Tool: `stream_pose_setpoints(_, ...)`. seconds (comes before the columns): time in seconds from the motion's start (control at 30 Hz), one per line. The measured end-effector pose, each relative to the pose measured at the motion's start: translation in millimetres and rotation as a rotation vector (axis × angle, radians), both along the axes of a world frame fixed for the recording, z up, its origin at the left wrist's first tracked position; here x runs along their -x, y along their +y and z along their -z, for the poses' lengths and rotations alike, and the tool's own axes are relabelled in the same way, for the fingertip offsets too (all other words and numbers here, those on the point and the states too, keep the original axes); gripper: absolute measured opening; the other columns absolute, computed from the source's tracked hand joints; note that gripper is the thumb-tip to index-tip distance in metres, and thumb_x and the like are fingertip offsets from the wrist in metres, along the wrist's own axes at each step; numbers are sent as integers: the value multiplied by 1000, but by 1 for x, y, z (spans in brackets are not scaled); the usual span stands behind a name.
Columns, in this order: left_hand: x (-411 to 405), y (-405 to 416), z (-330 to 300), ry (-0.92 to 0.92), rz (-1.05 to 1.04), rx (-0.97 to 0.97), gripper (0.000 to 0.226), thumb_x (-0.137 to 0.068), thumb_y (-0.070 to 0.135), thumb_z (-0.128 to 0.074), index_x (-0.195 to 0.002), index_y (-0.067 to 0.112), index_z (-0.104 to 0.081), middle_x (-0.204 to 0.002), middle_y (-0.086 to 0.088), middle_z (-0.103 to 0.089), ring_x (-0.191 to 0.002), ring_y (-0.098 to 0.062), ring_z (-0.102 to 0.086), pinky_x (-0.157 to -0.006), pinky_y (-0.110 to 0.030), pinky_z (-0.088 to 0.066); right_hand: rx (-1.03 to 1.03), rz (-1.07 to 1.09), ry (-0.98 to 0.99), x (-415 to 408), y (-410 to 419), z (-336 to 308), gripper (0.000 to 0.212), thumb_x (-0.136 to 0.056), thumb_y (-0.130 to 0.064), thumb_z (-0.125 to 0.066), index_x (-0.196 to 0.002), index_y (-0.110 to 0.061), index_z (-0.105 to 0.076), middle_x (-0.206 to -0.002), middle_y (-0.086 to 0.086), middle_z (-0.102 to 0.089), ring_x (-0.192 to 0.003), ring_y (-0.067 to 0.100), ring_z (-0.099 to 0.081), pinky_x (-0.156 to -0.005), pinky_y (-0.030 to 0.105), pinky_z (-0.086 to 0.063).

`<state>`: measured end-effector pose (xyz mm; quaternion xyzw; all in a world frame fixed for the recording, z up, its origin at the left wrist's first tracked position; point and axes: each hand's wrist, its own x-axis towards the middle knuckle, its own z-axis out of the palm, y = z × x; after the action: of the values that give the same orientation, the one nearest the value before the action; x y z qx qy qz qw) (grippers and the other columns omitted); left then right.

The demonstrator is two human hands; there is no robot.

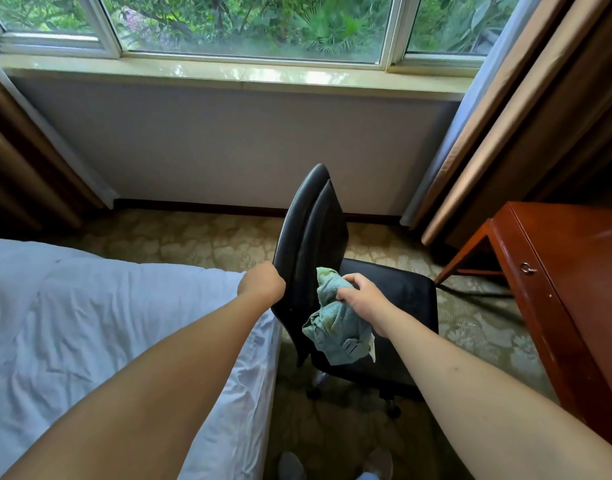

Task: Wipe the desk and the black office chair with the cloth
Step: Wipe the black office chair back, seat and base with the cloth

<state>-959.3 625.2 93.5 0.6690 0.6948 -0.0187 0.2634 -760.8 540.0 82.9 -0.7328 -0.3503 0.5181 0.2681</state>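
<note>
At frame centre, my left hand [262, 283] grips the black office chair [311, 237] backrest edge; my right hand [361, 295], fingers curled, holds the green cloth [335, 327] above the seat. The wooden tabletop [574, 258] sits at right.

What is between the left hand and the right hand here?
In the head view, the black chair's backrest stands between them: the left hand grips its edge, and the right hand holds the cloth against its front.

black office chair [309, 237] — upright, beside bed | crumpled green cloth [335, 327] — against backrest | wooden desk [571, 271] — right
</note>
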Motion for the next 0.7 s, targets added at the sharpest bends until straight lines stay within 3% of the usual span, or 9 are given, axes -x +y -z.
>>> stream_pose_setpoints(0.13, 5, 13, 8, 0, 32, -19, 18, -89, 8, -43, -104, 13, -52, -85, -2, -55, -81, -25, -56, -56, -30, -38, -36, 16, -21, -5, 10, -2, 29, -88, -24, -61, -115, -34, -59, -104, 1, -68, -92, 21, -69, -75, 33, -56)
stream_pose_setpoints(0.23, 2, 30, 6, 17, 41, -13, 21, -88, 8, -43, -104, 14, -55, -92, -3, -59, -84, -25, -57, -63, -32, -43, -94, 60, -47, -15, 28, -4, 34, -89, -25, -60, -121, -35, -57, -105, -3, -67, -92, 19, -68, -81, 37, -58)
stream_pose_setpoints(0.33, -6, 53, 6, 1, 50, -50, 31, -90, 9, -42, -117, 12, -56, -109, -7, -63, -88, -25, -58, -68, -35, -48, -165, 109, -58, -27, 52, -6, 36, -89, -29, -61, -124, -36, -58, -106, -3, -67, -94, 19, -68, -85, 40, -59)
stream_pose_setpoints(0.43, -21, 81, 7, -39, 71, -102, 35, -91, 11, -39, -123, 14, -54, -114, -8, -62, -91, -28, -60, -72, -40, -55, -239, 138, -87, -39, 85, -8, 32, -91, -28, -59, -123, -33, -60, -106, -3, -68, -92, 18, -67, -82, 39, -60)
stream_pose_setpoints(0.6, -53, 126, 9, -23, 56, -146, 41, -95, 13, -37, -134, 17, -48, -127, -10, -53, -105, -33, -58, -72, -38, -43, -287, 172, -71, -62, 145, -4, 31, -92, -26, -58, -122, -34, -58, -107, -4, -66, -92, 18, -68, -82, 43, -61)
stream_pose_setpoints(0.7, -70, 159, 11, -11, 31, -171, 47, -96, 13, -35, -141, 19, -45, -134, -10, -51, -110, -35, -57, -77, -40, -44, -283, 172, -80, -78, 186, 3, 34, -89, -32, -59, -123, -38, -56, -106, -8, -66, -92, 18, -69, -82, 45, -62)
